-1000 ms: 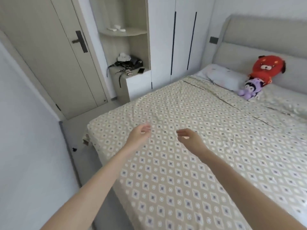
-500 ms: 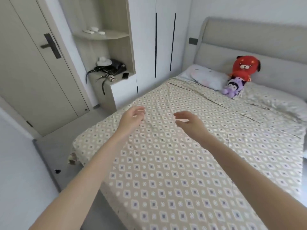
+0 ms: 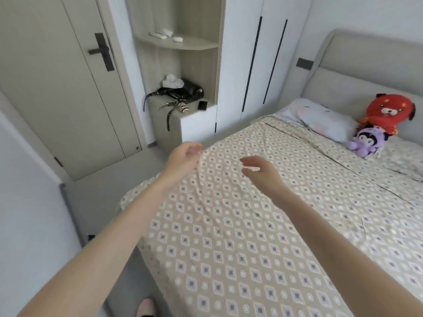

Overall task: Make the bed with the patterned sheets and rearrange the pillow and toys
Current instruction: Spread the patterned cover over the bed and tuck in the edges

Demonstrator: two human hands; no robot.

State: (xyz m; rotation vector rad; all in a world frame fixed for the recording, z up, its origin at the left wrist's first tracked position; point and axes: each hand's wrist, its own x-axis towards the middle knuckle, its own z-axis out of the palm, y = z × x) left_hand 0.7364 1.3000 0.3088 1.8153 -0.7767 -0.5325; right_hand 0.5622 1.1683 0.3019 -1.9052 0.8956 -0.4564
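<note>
A beige sheet with a diamond pattern [image 3: 240, 225] lies spread flat over the bed. At the head end a pale blue pillow [image 3: 325, 121] rests against the grey headboard [image 3: 357, 72]. Beside the pillow sit a red plush toy [image 3: 389, 109] and, in front of it, a small purple plush toy [image 3: 366, 141]. My left hand [image 3: 183, 156] hovers over the bed's left edge, fingers loosely curled, holding nothing. My right hand [image 3: 263, 170] floats above the middle of the sheet, fingers apart and empty.
A low cabinet [image 3: 183, 124] with a black bag [image 3: 180, 94] and a phone stands left of the bed's head. White wardrobe doors [image 3: 263, 60] rise behind it. A closed door [image 3: 68, 88] is at the left. A narrow floor strip [image 3: 103, 202] runs beside the bed.
My view has swung and the bed now sits further right in the frame. Both hands have lifted a little toward the head end and stay empty. Sheet, pillow and toys are unmoved.
</note>
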